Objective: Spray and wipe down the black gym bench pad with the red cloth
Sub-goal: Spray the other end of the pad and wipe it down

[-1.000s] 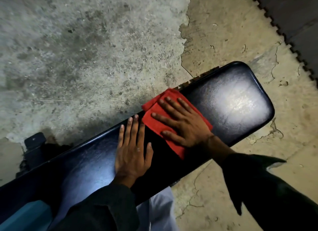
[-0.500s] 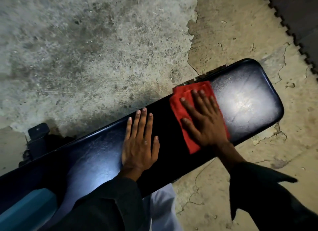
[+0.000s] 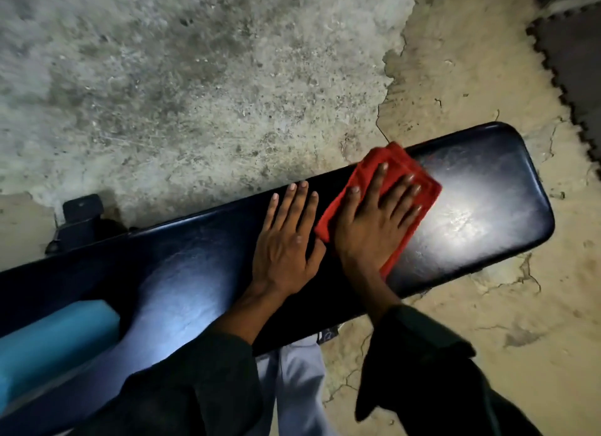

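Wiping stage, no spray bottle in frame, so I judge the spraying done or just out of view, can't tell which. My right hand (image 3: 374,227) lies flat with fingers spread, pressing the red cloth (image 3: 395,167) onto the black bench pad (image 3: 487,214), grip released, nothing curled round the cloth, just palm pressure. Cloth sits right of frame centre, under that hand, its far corner poking over the pad's upper edge, its lower edge showing past my wrist. My left hand (image 3: 289,240) is also flat and released, fingers straight, resting on the pad just beside the cloth, thumb nearly touching the cloth's left edge, looks like bracing. Pad runs diagonally from lower left to the rounded end at right. The bright glare patch toward the right end hides whether it's wet or already wiped. Left stretch toward the blue block (image 3: 55,338) at lower left looks yet to do, my guess. Cracked concrete floor (image 3: 195,94) all around.
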